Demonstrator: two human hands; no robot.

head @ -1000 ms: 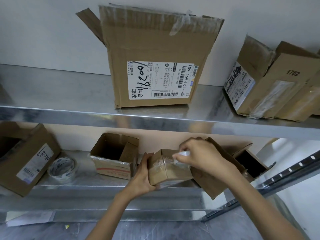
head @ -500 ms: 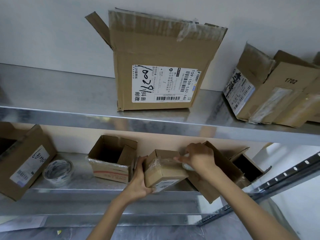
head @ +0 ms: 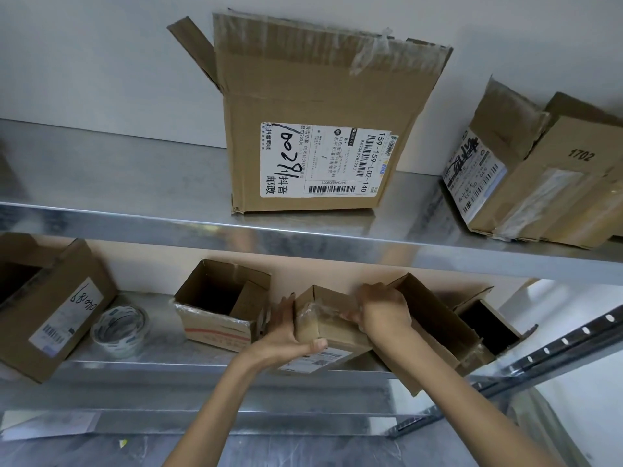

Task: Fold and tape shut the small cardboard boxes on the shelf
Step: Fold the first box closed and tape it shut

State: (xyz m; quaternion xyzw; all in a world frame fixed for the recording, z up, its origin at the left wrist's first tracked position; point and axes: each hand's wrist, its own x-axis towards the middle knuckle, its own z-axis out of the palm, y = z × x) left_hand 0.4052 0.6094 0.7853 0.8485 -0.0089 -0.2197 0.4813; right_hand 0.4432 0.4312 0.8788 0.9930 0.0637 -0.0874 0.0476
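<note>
Small cardboard box (head: 337,332) sits between my hands: left hand (head: 286,338) grips its nine o'clock side, right hand (head: 384,313) clasps its taped three o'clock side.

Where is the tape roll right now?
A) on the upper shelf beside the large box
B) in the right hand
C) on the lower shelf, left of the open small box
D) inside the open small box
C: the tape roll lies on the lower shelf, left of the open small box, while the left hand and right hand both hold the taped small box.
</note>
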